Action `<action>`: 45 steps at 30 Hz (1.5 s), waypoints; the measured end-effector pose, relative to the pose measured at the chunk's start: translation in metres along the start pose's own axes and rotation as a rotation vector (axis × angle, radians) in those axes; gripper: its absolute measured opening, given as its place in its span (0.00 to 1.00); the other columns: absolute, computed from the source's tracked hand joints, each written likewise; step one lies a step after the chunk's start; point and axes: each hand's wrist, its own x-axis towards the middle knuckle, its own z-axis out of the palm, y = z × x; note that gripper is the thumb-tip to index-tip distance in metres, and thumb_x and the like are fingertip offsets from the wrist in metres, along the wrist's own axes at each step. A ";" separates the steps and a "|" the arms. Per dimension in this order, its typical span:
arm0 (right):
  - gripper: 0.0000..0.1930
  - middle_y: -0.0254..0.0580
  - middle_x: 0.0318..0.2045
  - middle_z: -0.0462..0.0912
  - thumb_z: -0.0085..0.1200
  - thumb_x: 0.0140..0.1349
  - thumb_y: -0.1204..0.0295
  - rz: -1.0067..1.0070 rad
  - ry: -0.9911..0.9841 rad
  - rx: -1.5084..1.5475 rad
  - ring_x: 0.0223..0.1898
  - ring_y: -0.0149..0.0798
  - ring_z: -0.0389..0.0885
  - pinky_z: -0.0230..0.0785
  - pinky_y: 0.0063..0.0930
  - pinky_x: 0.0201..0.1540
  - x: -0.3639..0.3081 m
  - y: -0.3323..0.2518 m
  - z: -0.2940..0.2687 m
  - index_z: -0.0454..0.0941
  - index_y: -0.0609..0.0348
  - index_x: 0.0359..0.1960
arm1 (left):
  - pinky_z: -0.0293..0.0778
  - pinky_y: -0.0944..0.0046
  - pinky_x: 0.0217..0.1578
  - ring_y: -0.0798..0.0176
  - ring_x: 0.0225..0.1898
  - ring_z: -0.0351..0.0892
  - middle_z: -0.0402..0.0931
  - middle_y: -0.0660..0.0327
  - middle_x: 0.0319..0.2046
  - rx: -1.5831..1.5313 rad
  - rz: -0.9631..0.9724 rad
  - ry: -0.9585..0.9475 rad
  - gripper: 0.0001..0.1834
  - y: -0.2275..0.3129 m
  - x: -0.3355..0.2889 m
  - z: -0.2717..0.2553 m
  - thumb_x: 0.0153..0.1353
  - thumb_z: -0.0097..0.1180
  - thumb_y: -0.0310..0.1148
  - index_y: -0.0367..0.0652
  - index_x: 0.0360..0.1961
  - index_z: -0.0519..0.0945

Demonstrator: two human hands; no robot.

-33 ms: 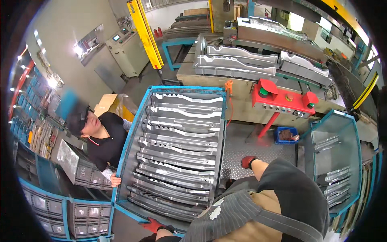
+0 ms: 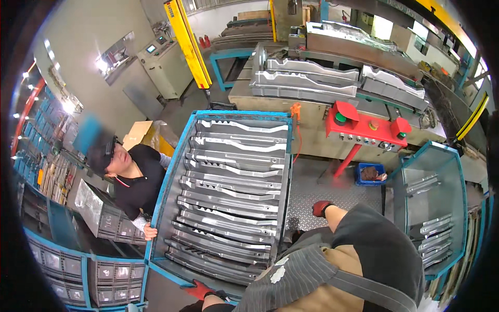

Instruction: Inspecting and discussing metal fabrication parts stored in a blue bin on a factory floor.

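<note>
My left hand (image 2: 199, 289), in a red glove, grips the near edge of a large blue-rimmed metal bin (image 2: 156, 240). Inside the bin lie several long, wavy pressed metal parts (image 2: 234, 183), set in rows across its width. My right hand (image 2: 322, 208), also red-gloved, is held out over the metal plate floor, right of the bin and touching nothing. Its fingers are curled in, with nothing seen in them. Part of the near end of the bin is hidden behind my striped apron.
A co-worker's hand (image 2: 150, 232) rests on the bin's left rim. Ahead stand a red control stand (image 2: 364, 128) and a press bed (image 2: 291, 109) bearing shaped metal dies. A blue crate (image 2: 370, 174) and a second bin (image 2: 435, 205) with metal parts are at the right.
</note>
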 end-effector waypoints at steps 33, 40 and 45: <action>0.25 0.51 0.48 0.77 0.49 0.53 0.51 -0.598 0.125 -0.225 0.50 0.53 0.74 0.66 0.45 0.52 0.061 -0.165 -0.056 0.75 0.52 0.48 | 0.66 0.52 0.53 0.45 0.55 0.68 0.67 0.46 0.55 0.012 -0.265 -0.122 0.42 0.007 -0.057 -0.023 0.50 0.61 0.42 0.43 0.64 0.57; 0.33 0.52 0.54 0.71 0.57 0.47 0.52 -0.623 0.446 -0.296 0.55 0.54 0.68 0.61 0.45 0.57 0.120 -0.174 -0.130 0.70 0.53 0.55 | 0.66 0.51 0.53 0.44 0.56 0.67 0.66 0.47 0.56 0.041 -0.269 -0.079 0.44 0.007 -0.058 -0.018 0.46 0.63 0.42 0.46 0.65 0.57; 0.50 0.56 0.67 0.48 0.55 0.48 0.43 -0.495 0.602 -0.229 0.68 0.55 0.44 0.39 0.50 0.66 0.181 -0.218 -0.192 0.46 0.54 0.68 | 0.63 0.52 0.56 0.43 0.60 0.61 0.64 0.45 0.57 0.067 -0.360 -0.149 0.43 0.014 -0.055 -0.021 0.49 0.62 0.38 0.43 0.65 0.56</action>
